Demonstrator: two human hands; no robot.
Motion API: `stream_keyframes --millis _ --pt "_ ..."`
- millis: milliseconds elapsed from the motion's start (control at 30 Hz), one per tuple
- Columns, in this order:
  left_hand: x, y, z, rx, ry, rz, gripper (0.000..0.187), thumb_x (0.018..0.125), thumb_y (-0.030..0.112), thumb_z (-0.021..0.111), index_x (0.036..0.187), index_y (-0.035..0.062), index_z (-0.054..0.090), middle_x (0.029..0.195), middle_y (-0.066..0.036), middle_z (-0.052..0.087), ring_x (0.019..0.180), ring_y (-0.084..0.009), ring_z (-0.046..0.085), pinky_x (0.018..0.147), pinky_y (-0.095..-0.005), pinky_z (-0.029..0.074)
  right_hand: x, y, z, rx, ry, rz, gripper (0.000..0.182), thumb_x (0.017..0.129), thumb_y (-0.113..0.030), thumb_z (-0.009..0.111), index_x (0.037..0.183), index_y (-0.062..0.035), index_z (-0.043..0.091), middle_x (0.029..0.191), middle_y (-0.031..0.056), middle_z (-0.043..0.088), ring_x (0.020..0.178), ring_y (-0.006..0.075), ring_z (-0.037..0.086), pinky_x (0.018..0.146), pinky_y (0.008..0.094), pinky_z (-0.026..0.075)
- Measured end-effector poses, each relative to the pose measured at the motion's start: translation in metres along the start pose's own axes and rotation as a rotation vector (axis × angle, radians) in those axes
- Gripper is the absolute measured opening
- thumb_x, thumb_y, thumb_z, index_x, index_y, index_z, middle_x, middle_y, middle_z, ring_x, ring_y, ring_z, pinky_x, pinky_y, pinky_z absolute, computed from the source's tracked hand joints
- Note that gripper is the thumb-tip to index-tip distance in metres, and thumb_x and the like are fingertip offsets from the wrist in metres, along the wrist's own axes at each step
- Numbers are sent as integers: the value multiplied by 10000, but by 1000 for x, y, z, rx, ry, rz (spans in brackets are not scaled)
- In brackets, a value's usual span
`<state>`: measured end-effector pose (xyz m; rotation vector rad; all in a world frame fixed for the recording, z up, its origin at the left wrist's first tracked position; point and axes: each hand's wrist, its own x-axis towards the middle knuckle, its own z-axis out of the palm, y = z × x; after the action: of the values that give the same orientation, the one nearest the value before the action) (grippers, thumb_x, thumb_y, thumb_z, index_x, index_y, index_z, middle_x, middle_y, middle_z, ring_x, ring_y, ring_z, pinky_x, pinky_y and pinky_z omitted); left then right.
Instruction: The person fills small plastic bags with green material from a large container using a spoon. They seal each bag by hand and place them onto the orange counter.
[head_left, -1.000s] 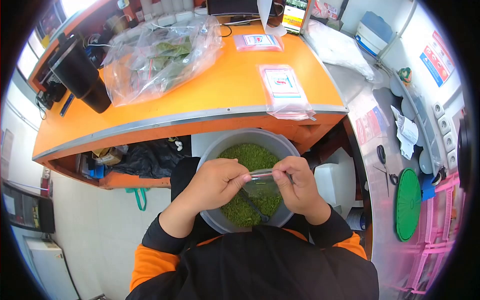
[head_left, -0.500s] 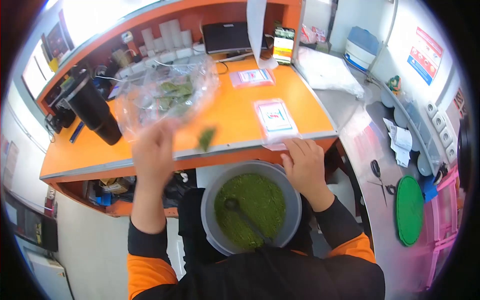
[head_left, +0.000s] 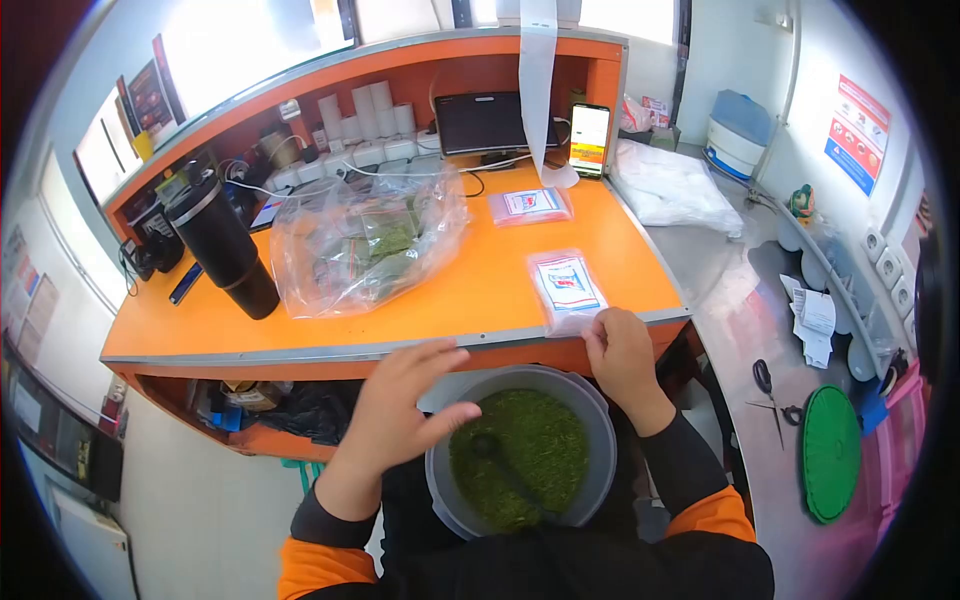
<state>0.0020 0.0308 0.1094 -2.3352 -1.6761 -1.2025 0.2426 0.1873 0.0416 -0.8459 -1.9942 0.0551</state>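
My left hand (head_left: 405, 405) is empty, fingers spread, over the left rim of a grey tub (head_left: 437, 470). Finely crushed green leaf material (head_left: 545, 430) fills the lower part of the tub, and a black spoon (head_left: 505, 465) rests in it. At the desk's front edge, my right hand (head_left: 628, 362) pinches the near corner of a stack of clear zip bags (head_left: 568, 285) with a blue and red print. Left of the stack, a large clear plastic bag (head_left: 325, 285) holds several small packets of green material (head_left: 390, 238).
A black tumbler (head_left: 225, 250) stands at the desk's left. Another zip-bag pack (head_left: 530, 205) lies farther back, near a propped phone (head_left: 588, 140) and a monitor (head_left: 490, 125). On the metal counter at right are scissors (head_left: 765, 385) and a green lid (head_left: 830, 455).
The small green packet blurred near my left hand is no longer there. My left hand has come down and right, toward the tub, with its fingers opened. My right hand stays by the zip bags.
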Motion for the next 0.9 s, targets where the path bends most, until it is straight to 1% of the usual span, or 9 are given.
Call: stream_keyframes --millis 133,233,267,333,400,567,733,833,900 --pt "-8 5 17 -103 -81 -7 503 691 286 766 1110 58 607 1166 -128 575 1036 -306 559 881 -373 444 8 -20 -12 368 -75 395 149 729 -51 659 836 -67 558 766 95 575 699 290 530 660 368 420" --pt "-8 10 24 -206 -83 -25 531 708 291 758 1151 60 580 1172 -132 566 1025 -308 559 882 -373 446 -3 -26 -13 344 108 122 130 745 -17 665 822 -32 561 732 83 596 686 220 562 638 313 442" --pt "-8 17 28 -282 -62 -80 543 709 289 759 1165 61 570 1175 -134 563 1024 -309 559 887 -374 443 -6 -32 -21 215 179 -127 125 727 10 653 808 -59 587 748 76 616 669 221 555 626 325 434" --pt "-8 26 40 -411 43 -105 573 718 266 750 1208 60 533 1112 -130 583 977 -309 567 861 -370 451 -19 -55 -37 292 75 -303 137 711 5 652 795 -95 607 748 51 622 672 233 552 618 339 429" --pt "-7 24 38 -303 -163 -21 502 732 242 730 1172 69 559 1043 -117 599 940 -311 566 820 -374 460 -33 -76 -44 333 -360 -298 96 728 -66 660 774 -103 585 668 20 568 673 264 552 608 365 425" --pt "-19 19 49 -283 -686 -6 143 782 194 640 855 73 660 798 -97 630 791 -304 590 694 -391 471 -50 -82 -39 506 -478 -149 171 738 -138 696 830 -91 560 691 57 567 670 267 557 603 370 428" --pt "-34 19 55 -323 -749 -77 134 775 198 639 772 64 644 732 -116 616 726 -312 596 638 -399 471 -56 -81 -43 396 -385 -137 164 771 -220 651 784 -69 588 749 94 601 686 280 583 643 377 452" --pt "-45 22 65 -327 -719 -74 135 770 193 655 771 61 627 726 -125 604 716 -310 595 634 -394 468 -68 -80 -37 639 -882 167 219 773 -262 633 749 -44 625 740 118 611 693 292 594 641 369 466" --pt "-55 21 80 -353 -649 17 196 778 238 646 740 52 596 706 -134 589 697 -319 589 609 -403 461 -83 -76 -23 719 -878 154 222 782 -237 553 768 -33 641 722 132 609 688 313 597 632 380 474"
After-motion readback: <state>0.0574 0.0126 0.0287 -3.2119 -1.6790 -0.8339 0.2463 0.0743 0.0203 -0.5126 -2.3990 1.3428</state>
